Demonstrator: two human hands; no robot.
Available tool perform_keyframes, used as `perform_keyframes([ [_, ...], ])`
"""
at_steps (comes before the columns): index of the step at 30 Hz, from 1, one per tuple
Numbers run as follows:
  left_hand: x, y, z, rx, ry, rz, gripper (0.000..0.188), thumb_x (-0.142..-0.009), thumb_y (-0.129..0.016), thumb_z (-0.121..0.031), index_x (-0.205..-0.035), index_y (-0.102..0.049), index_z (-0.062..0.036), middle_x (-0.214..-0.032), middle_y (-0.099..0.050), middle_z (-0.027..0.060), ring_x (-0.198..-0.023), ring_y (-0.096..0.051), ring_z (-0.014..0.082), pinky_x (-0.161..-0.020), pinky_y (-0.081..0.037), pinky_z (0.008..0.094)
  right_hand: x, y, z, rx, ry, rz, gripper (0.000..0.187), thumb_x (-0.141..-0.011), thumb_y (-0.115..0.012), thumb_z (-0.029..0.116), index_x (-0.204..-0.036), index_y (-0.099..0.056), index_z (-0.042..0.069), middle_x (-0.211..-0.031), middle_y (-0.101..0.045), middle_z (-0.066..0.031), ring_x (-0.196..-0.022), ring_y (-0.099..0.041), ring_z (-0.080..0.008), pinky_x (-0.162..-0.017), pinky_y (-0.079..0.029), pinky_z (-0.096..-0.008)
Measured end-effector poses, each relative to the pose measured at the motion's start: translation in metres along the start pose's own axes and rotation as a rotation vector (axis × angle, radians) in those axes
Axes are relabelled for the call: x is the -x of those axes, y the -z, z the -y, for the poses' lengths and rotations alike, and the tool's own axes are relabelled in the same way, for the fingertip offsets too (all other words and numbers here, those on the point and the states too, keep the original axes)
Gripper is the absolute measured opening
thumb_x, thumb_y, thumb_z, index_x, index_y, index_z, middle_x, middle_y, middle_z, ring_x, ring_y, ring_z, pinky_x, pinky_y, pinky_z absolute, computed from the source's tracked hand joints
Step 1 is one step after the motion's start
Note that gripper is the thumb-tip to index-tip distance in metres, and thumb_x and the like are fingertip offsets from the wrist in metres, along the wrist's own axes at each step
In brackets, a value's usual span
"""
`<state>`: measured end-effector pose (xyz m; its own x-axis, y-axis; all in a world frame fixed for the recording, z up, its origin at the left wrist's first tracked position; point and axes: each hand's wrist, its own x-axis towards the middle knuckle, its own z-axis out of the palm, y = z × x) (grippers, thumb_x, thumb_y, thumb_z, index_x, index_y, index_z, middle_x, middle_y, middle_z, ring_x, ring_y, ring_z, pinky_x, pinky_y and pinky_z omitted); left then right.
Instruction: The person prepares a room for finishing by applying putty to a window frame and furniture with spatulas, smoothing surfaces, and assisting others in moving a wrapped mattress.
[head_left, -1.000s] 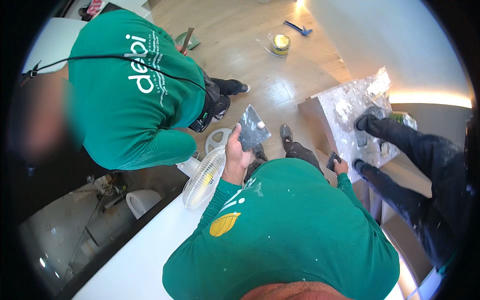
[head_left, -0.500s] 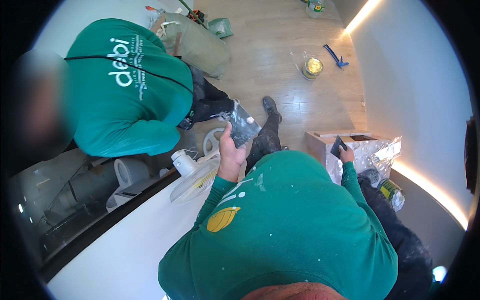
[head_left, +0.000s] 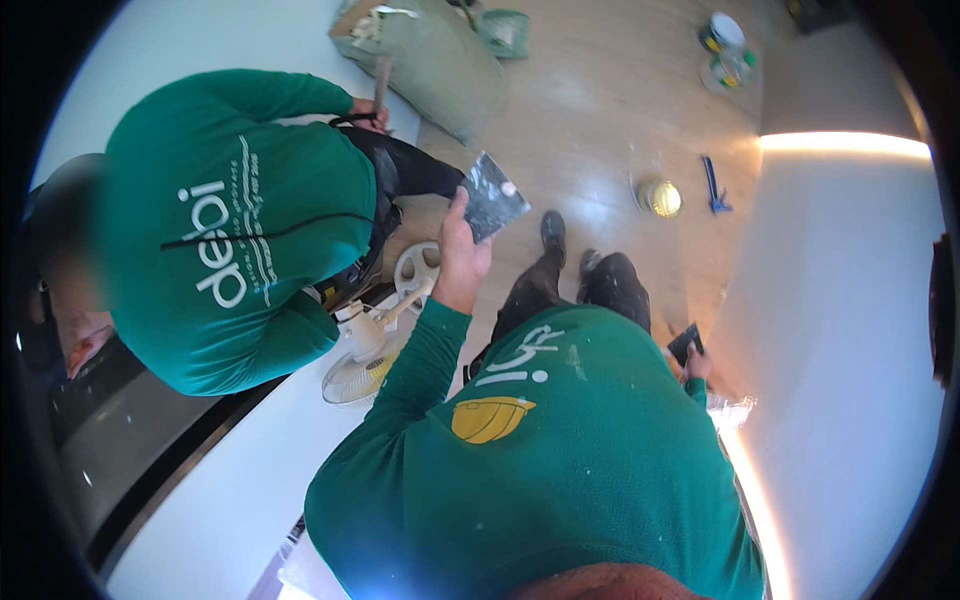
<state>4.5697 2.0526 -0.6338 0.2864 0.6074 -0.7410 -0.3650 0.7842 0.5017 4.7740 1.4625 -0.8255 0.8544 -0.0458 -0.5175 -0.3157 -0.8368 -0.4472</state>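
Observation:
My left hand (head_left: 462,258) is closed round the lower edge of a flat, dark rectangular plate (head_left: 485,207). White smears and a small pale dab of paste lie on top of the plate. On the other side of my body, my right hand (head_left: 698,366) grips a smaller dark flat spreader (head_left: 685,343), held low. The two tools are well apart. Part of the right hand's grip is too small to make out.
At left a co-worker (head_left: 245,210) in a green top bends close by. A white fan (head_left: 360,350) stands between us. Beyond are a large sack (head_left: 430,70), an open tub with yellowish contents (head_left: 660,198), a blue caulking gun (head_left: 715,185) and clear containers (head_left: 728,68). A lit wall edge (head_left: 765,510) runs at right.
My body has turned and both my feet now show. The foil-covered box at right is now mostly hidden. The co-worker has shifted, with a hand now showing. Both my hands keep their tools.

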Motion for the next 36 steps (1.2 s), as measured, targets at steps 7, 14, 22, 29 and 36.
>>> perform_keyframes([
  [7, -0.052, -0.075, -0.003, 0.047, -0.131, -0.212, 0.028, -0.103, -0.056, -0.033, -0.12, -0.064, -0.0118, -0.119, -0.07, 0.0036, -0.105, -0.067, 0.023, -0.094, -0.048, 0.0428, -0.106, -0.018, 0.101, 0.218, 0.045, 0.198, 0.046, -0.084, -0.076, 0.034, -0.116, -0.072, 0.001, -0.105, -0.075, -0.0178, -0.099, -0.072, -0.0301, -0.091, -0.052, -0.0399],
  [14, -0.087, -0.172, -0.007, 0.277, -0.34, -0.307, 0.026, -0.105, -0.053, -0.031, -0.118, -0.063, -0.0113, -0.11, -0.072, 0.004, -0.095, -0.07, 0.0233, -0.077, -0.054, 0.0394, -0.361, -0.049, 0.218, 0.359, 0.063, 0.107, 0.057, -0.085, -0.071, 0.041, -0.118, -0.069, -0.005, -0.117, -0.07, -0.0264, -0.111, -0.067, -0.0402, -0.097, -0.051, -0.0448],
  [22, -0.143, -0.184, 0.015, 0.338, -0.523, -0.405, 0.033, -0.108, -0.044, -0.035, -0.121, -0.059, -0.0093, -0.114, -0.069, 0.0059, -0.101, -0.067, 0.0227, -0.079, -0.052, 0.0402, -0.511, -0.079, 0.415, 0.272, 0.661, 0.116, 0.056, -0.09, -0.066, 0.04, -0.124, -0.065, -0.006, -0.12, -0.067, -0.0287, -0.114, -0.064, -0.0426, -0.1, -0.049, -0.0458],
  [29, -0.219, -0.19, 0.033, 0.408, -0.635, -0.414, 0.037, -0.11, -0.035, -0.036, -0.125, -0.057, -0.0108, -0.115, -0.069, 0.0065, -0.097, -0.068, 0.0228, -0.077, -0.054, 0.0415, -0.446, -0.141, 0.596, 0.086, 0.971, 0.33, 0.04, -0.098, -0.063, 0.029, -0.125, -0.066, 0.0, -0.118, -0.07, -0.0227, -0.11, -0.068, -0.0348, -0.092, -0.053, -0.0402],
  [36, -0.283, -0.193, 0.034, 0.276, -0.697, -0.433, 0.039, -0.11, -0.032, -0.034, -0.132, -0.052, -0.0082, -0.119, -0.066, 0.0076, -0.1, -0.068, 0.022, -0.074, -0.058, 0.0398, -0.238, -0.185, 0.724, 0.016, 1.669, 0.681, 0.027, -0.096, -0.062, 0.008, -0.122, -0.068, 0.007, -0.109, -0.069, -0.0166, -0.1, -0.066, -0.0323, -0.087, -0.053, -0.0374],
])
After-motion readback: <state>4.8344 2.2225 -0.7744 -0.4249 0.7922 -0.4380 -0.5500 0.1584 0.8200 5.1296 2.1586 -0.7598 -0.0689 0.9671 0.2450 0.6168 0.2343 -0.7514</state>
